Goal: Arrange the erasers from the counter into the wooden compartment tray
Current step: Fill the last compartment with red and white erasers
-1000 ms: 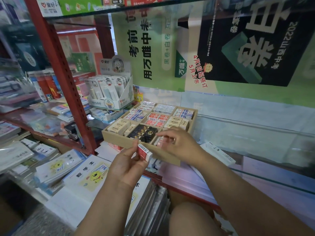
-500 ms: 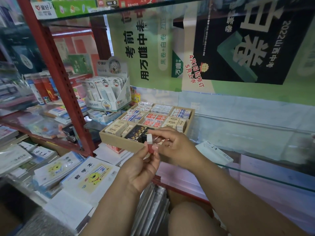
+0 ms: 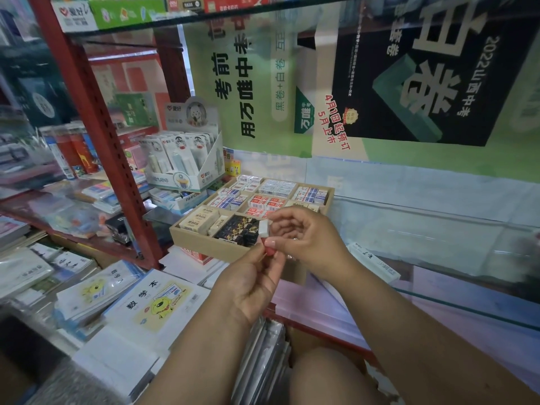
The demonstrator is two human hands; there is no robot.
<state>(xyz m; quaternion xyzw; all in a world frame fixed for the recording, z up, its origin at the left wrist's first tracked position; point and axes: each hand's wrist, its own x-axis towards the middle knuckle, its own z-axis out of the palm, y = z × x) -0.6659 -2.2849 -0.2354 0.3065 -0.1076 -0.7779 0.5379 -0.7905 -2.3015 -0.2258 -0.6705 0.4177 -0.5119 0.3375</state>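
Pinching one small rectangular red-and-white eraser [image 3: 265, 235], both hands [image 3: 304, 241], before the boxy wooden tray [image 3: 204, 244].

The eraser [image 3: 265, 235] is largely covered by the fingers of both hands; only its white upper end and a red lower part show, and its printing cannot be read. The left hand [image 3: 253, 283] and right hand [image 3: 304, 241] hide the near right corner of the wooden tray [image 3: 204, 244] and the compartments there. Labels on the erasers in the far compartments are too small to read. The shelf items [image 3: 32, 159] at the left edge are blurred and cut off.
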